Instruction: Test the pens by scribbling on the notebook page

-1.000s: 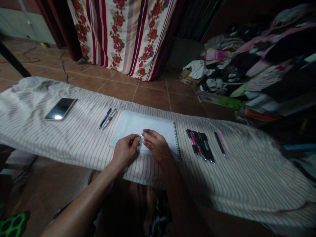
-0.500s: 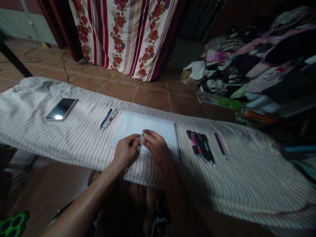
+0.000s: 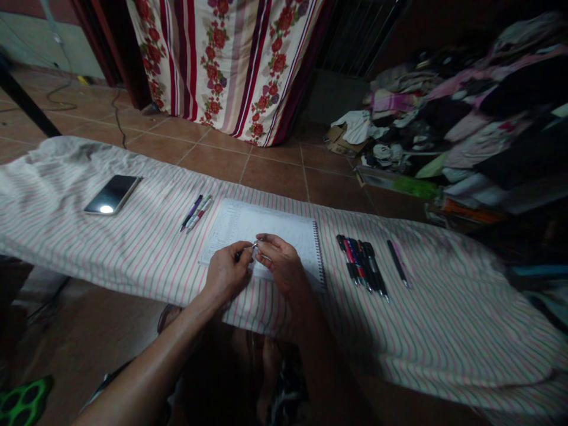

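Observation:
Both my hands meet over the near edge of a spiral notebook [image 3: 275,228] that lies on a striped cloth [image 3: 133,260]. My left hand [image 3: 226,273] is closed round a dark pen [image 3: 245,251]. My right hand [image 3: 280,264] pinches the same pen's silver tip end with thumb and fingers. Three pens [image 3: 195,212] lie left of the notebook. A row of several dark pens [image 3: 361,265] lies to its right, with one more pen [image 3: 396,262] apart from them.
A phone [image 3: 112,194] with a lit spot lies on the cloth at far left. Beyond the cloth are a tiled floor [image 3: 275,168], a flowered curtain [image 3: 231,59] and a heap of clothes [image 3: 465,112] at right. A green object [image 3: 22,402] sits bottom left.
The hands stay together on the pen, with only small finger shifts. The view has drifted slightly.

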